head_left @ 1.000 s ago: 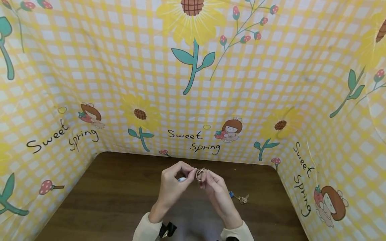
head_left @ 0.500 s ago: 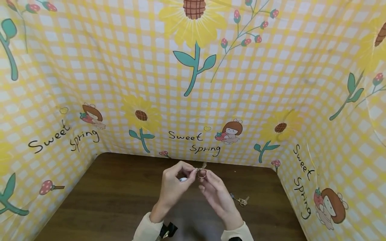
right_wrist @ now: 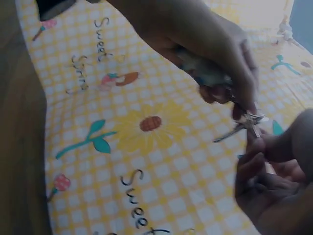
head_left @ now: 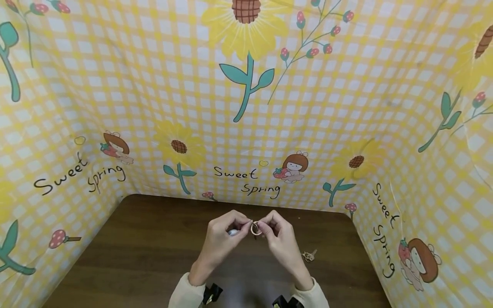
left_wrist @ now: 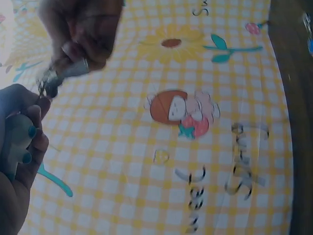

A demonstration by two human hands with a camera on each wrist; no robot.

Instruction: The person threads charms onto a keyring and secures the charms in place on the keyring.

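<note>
In the head view a gold-coloured key ring (head_left: 254, 230) is held up between both hands above the brown table. The left hand (head_left: 225, 235) pinches one side of it between thumb and finger, and a pale charm with teal spots (left_wrist: 18, 142) lies cupped in that palm. From the other side the right hand (head_left: 279, 235) pinches a small metal piece at the ring, apparently a key, mostly covered by its fingers. One key (right_wrist: 227, 134) sticks out from the ring beside the fingertips in the right wrist view.
Another key with a gold ring (head_left: 310, 256) lies on the table (head_left: 154, 256) to the right of the right hand, partly behind its wrist. Yellow checked cloth (head_left: 215, 141) with printed flowers walls in the table at the back and both sides.
The right hand has turned over, its fingers coming from above and its thumb at the ring. The key that pointed up behind the ring no longer shows there. The left hand keeps its pinch.
</note>
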